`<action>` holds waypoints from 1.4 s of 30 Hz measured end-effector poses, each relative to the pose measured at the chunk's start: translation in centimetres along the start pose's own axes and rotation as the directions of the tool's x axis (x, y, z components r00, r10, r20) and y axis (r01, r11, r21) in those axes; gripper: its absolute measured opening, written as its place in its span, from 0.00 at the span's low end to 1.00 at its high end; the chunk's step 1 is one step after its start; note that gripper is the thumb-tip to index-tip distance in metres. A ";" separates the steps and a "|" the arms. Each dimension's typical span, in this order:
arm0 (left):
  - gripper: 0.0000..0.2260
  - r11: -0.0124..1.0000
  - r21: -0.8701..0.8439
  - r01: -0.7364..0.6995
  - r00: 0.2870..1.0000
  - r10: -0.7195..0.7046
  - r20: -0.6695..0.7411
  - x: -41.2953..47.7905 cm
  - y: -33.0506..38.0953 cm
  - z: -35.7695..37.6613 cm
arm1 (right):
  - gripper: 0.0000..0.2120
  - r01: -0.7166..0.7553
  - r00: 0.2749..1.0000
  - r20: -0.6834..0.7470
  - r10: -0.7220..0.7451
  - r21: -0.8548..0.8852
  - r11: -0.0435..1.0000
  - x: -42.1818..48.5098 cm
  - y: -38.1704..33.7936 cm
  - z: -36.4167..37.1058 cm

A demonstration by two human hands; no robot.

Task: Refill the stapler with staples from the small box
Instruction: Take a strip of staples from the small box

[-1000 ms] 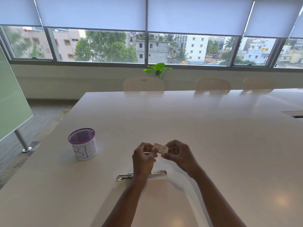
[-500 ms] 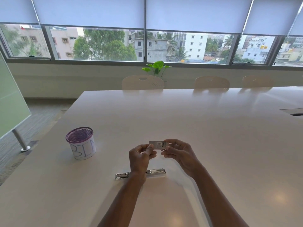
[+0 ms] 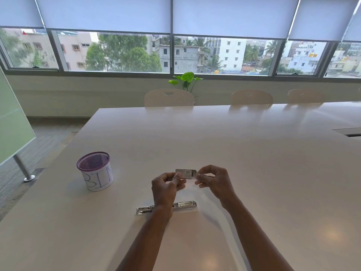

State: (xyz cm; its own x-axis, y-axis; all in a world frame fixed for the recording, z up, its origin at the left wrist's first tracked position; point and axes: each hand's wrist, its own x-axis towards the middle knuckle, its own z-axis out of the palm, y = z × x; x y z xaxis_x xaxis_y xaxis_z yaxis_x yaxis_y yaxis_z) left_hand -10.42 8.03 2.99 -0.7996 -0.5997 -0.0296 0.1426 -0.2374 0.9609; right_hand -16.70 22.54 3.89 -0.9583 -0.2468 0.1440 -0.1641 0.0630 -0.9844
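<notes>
Head view shows one small white cardboard staple box (image 3: 186,173), one chrome metal stapler (image 3: 183,205), one white cylindrical bin with a purple mesh rim (image 3: 95,171) and two bare hands over one long, pale, glossy counter (image 3: 254,163).

The staple box is held above the counter, between the two hands, with a barcode label facing the camera. The left hand (image 3: 166,187) grasps the box's left end with thumb and fingertips. The right hand (image 3: 214,181) grasps the box's right end in a pinch, its other fingers curled. Both hands touch the box; the box touches nothing else.

The stapler lies flat on the counter, opened out lengthwise, nearer the person than the box and directly below the left wrist, which covers its middle section. Neither hand touches the stapler.

The bin stands upright on the counter to the left of the left hand, well apart from it, with handwritten letters on its side.

Three pale chairs (image 3: 169,97) stand at the counter's far edge. One green potted plant (image 3: 185,80) stands behind them below the windows.
</notes>
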 end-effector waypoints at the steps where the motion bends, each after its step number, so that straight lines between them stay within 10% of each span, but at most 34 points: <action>1: 0.06 1.000 0.011 -0.008 1.000 0.008 -0.002 0.0 0.0 0.0 | 0.03 -0.013 1.000 0.006 0.014 -0.014 1.000 0.0 0.0 0.0; 25: 0.02 0.965 0.224 -0.134 0.990 0.141 -0.012 -0.1 -0.2 0.7 | 0.07 -0.197 0.980 0.023 0.197 0.009 0.980 0.0 -0.1 0.1; 34: 0.02 0.978 -0.177 0.111 0.994 -0.109 0.023 -0.1 0.6 -0.1 | 0.05 -0.280 0.950 0.084 0.300 0.652 0.704 0.2 0.0 -1.5; 42: 0.06 0.950 -0.258 0.174 0.985 -0.168 0.049 0.0 0.9 0.1 | 0.10 -0.284 0.929 0.051 0.365 0.731 0.620 0.6 0.6 -1.4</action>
State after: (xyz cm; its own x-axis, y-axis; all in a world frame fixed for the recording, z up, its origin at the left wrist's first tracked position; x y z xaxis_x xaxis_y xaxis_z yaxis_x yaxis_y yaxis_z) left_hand -10.31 7.90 3.89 -0.8396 -0.5137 -0.1767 0.1468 -0.5277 0.8366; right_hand -17.71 23.74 3.56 -0.9388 -0.2554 -0.2311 0.3412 -0.5983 -0.7250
